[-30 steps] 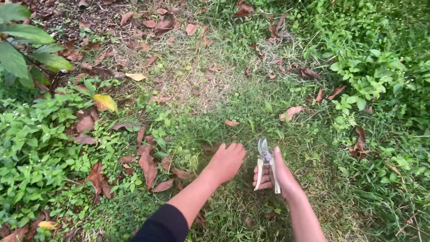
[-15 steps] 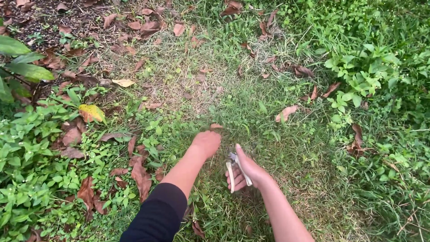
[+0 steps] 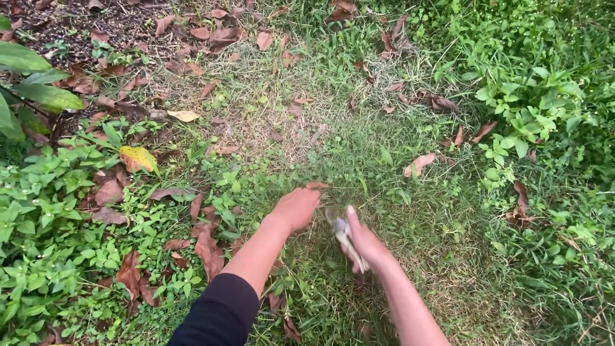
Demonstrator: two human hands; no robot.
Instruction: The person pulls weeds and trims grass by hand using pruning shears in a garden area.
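While the left hand (image 3: 296, 208) reaches down into the grass (image 3: 384, 160) with its fingers curled loosely and its palm down, it holds nothing that can be seen; whether it pinches any blades I cannot tell. Just beside it, at its 4 o'clock, the right hand (image 3: 366, 243) is wrapped around the pale handles of a pair of garden shears (image 3: 343, 234), which are blurred, their metal tip pointing toward 11 o'clock, close above the turf. A black sleeve (image 3: 218, 314) covers the left arm. Brown dry leaves (image 3: 208, 247) lie at 9 o'clock of the hands, a yellow leaf (image 3: 138, 158) farther out at 10 o'clock, and leafy weeds (image 3: 532, 102) at 2 o'clock.
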